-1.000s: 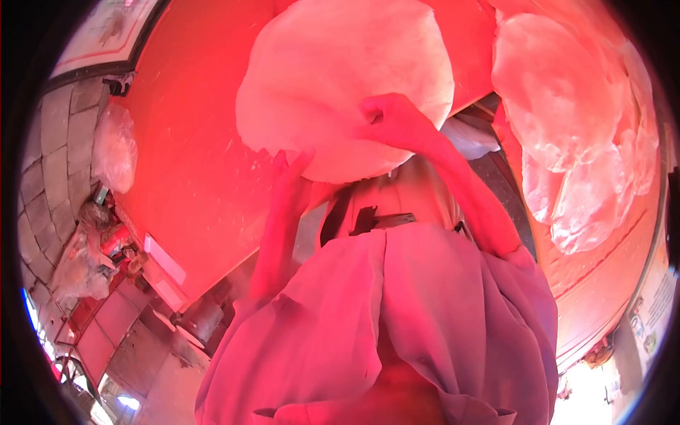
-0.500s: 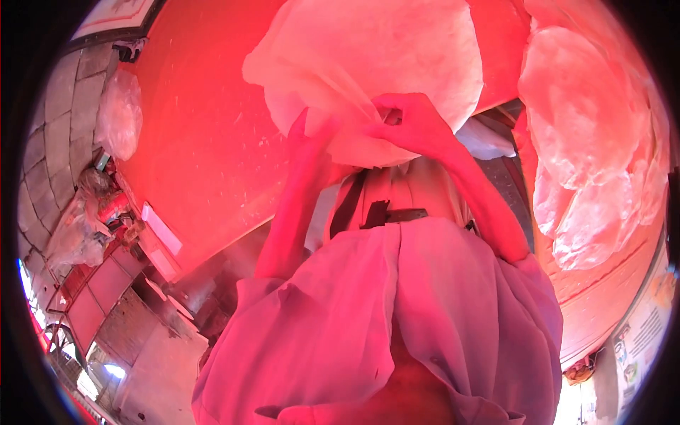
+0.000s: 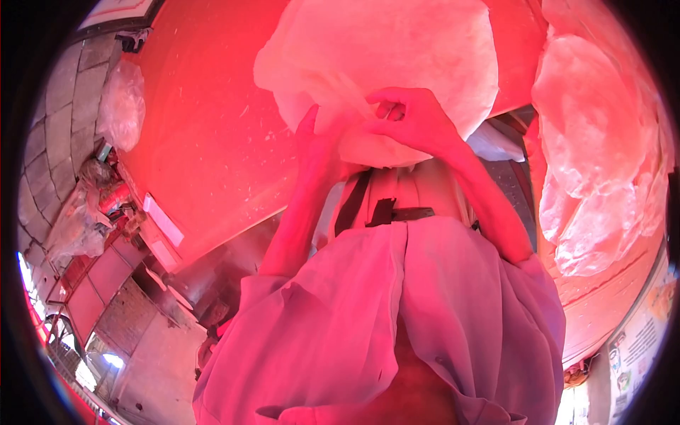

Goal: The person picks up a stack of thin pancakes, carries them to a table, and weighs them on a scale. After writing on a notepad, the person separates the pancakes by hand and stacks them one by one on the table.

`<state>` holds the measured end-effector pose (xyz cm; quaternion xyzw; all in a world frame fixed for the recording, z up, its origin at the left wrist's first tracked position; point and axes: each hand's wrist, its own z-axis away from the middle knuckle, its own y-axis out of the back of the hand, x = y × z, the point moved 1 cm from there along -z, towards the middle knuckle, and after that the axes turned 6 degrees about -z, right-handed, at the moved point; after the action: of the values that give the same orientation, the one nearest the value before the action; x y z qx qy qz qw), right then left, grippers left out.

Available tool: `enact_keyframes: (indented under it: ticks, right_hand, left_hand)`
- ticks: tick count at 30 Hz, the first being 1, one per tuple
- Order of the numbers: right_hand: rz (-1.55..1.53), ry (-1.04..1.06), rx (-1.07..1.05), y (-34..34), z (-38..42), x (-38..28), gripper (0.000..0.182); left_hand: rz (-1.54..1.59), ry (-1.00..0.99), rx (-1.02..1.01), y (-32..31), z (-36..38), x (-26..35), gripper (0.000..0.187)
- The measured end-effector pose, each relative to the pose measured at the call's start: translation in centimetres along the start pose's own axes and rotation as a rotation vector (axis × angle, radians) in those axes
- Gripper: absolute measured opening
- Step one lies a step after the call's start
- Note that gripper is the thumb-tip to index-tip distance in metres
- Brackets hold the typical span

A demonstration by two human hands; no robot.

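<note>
1. A large, thin, round sheet of dough is held up over a red tabletop, near the top centre of the view.
2. The sheet's lower edge is gripped by the right hand, whose fingers are curled shut around a gathered fold of it.
3. The left hand is raised just beside the right, its fingers extended and pressed against the same lower edge; how firmly it grips cannot be told.
4. The dough is creased where the two hands meet.
5. More thin round sheets are seen overlapping on the right, well apart from the hands.
6. A loose pale garment fills the lower view.
7. A clear plastic bag is seen at the tabletop's left edge.
</note>
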<state>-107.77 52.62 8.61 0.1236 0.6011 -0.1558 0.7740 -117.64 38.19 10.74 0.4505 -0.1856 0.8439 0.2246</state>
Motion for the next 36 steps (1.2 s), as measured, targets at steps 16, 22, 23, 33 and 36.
enact_keyframes:
  ticks: [16, 22, 23, 33, 36]
  right_hand:
    - [0.49, 0.119, 0.199, -1.9, -1.5, 2.5, 0.024]
    - [-0.336, 0.044, 0.402, 15.3, -0.5, -2.7, 0.017]
    - [-0.395, 0.045, 0.493, 18.9, 0.1, -5.4, 0.017]
    - [-0.327, 0.243, 0.797, 41.5, 7.1, -8.7, 0.019]
    - [0.049, 0.143, 0.965, 46.8, 12.7, 1.4, 0.017]
  left_hand:
    - [0.044, 0.018, 0.1, 3.8, 0.7, -4.9, 0.04]
    - [0.304, 0.146, -0.172, 2.9, 1.2, -3.4, 0.058]
    - [0.269, 0.117, -0.152, 3.3, 1.0, -4.1, 0.058]
    - [0.202, 0.055, -0.088, 2.8, 0.9, -4.9, 0.049]
    - [0.282, 0.137, -0.079, 5.1, 0.0, -6.9, 0.048]
